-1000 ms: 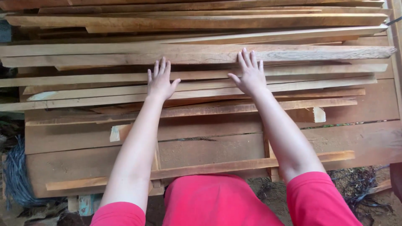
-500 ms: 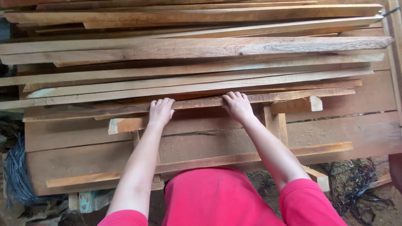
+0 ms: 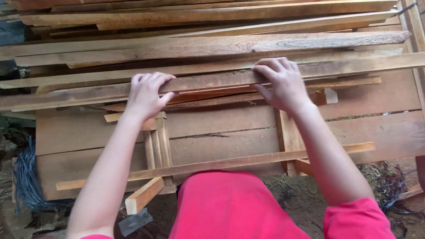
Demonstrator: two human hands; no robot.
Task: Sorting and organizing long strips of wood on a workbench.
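Observation:
A long thin wooden plank (image 3: pixel 212 81) lies across the front of a stack of rough planks (image 3: pixel 208 40). My left hand (image 3: pixel 146 94) grips it from above at the left of middle, fingers curled over its far edge. My right hand (image 3: pixel 283 84) grips the same plank further right, thumb under the near edge. The plank's right end (image 3: pixel 376 62) sits raised and tilted above the boards beneath it.
Below the stack are wide boards (image 3: pixel 221 132) with a thin slat (image 3: pixel 212 163) laid across and short upright blocks (image 3: pixel 157 146). A loose block (image 3: pixel 141 195) sticks out at the lower left. Dark fibres (image 3: pixel 26 181) lie on the ground at the left, and dirt lies at the right.
Both hands came back from lying flat on planks further up the stack, closed on the front plank, and have lifted it slightly.

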